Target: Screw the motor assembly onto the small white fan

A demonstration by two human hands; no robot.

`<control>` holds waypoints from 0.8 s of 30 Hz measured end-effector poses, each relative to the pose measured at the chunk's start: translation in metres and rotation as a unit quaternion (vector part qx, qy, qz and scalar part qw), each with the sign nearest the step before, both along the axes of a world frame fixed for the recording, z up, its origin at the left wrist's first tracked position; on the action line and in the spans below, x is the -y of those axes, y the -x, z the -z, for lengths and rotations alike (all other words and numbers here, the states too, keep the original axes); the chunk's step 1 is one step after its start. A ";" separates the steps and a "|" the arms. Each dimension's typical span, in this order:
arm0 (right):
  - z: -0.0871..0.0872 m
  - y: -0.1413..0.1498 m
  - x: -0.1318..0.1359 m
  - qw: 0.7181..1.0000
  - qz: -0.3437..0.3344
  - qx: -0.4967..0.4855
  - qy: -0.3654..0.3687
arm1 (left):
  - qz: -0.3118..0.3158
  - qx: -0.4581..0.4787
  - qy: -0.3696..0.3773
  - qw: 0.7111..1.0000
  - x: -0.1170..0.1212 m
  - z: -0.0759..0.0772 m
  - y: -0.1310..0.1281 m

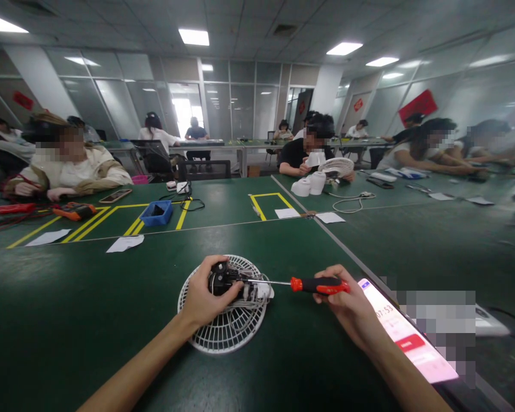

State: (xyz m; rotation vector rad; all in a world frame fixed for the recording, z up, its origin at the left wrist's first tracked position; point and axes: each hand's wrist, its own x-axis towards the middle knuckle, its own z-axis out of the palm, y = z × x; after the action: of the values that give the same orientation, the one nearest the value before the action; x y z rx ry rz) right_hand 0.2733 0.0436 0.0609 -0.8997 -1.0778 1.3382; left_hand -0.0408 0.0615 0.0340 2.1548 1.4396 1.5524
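Nearest, a lit phone (429, 357) crowds the right forearm. The left hand (201, 300) grips the black motor assembly (218, 278) over a white fan grille (225, 350); the right hand (352, 309) grasps a screwdriver (320, 285). Angled pressure could slip its shaft into the thumb; wiring crowds close. Blue bin (155, 214) beyond, clear of both hands.

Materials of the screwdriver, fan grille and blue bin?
Screwdriver: shiny metal shaft, bright glint; red-and-black handle, likely plastic with rubbery grip, since the black looks duller.
Grille: probably white molded plastic, even color on thin ribs.
Bin: likely blue plastic, uniformly colored walls.
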 end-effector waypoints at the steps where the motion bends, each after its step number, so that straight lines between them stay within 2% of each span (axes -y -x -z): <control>1: 0.000 0.000 0.001 1.000 -0.001 -0.003 -0.001 | 0.000 0.000 0.000 1.000 0.000 0.000 0.000; 6: -0.002 0.002 0.001 1.000 0.000 0.009 -0.012 | 0.003 0.001 0.002 1.000 0.000 0.000 0.000; 12: 0.001 0.000 0.000 0.993 0.057 0.102 -0.033 | 0.005 0.001 0.015 1.000 0.000 0.000 0.000; 17: -0.002 0.003 0.001 0.990 0.028 0.134 0.027 | 0.002 0.011 0.015 1.000 0.001 -0.001 -0.001; 20: -0.005 0.006 0.000 0.977 0.062 0.199 0.051 | 0.003 0.008 0.021 1.000 0.001 -0.001 0.000; 24: -0.001 0.006 -0.002 0.967 0.092 0.236 0.029 | 0.004 0.005 0.019 1.000 0.000 0.001 0.000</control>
State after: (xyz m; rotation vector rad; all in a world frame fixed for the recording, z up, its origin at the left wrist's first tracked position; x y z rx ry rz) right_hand 0.2669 0.0459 0.0621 -1.3733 -1.2800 1.0281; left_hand -0.0411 0.0612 0.0332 2.1266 1.4428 1.5191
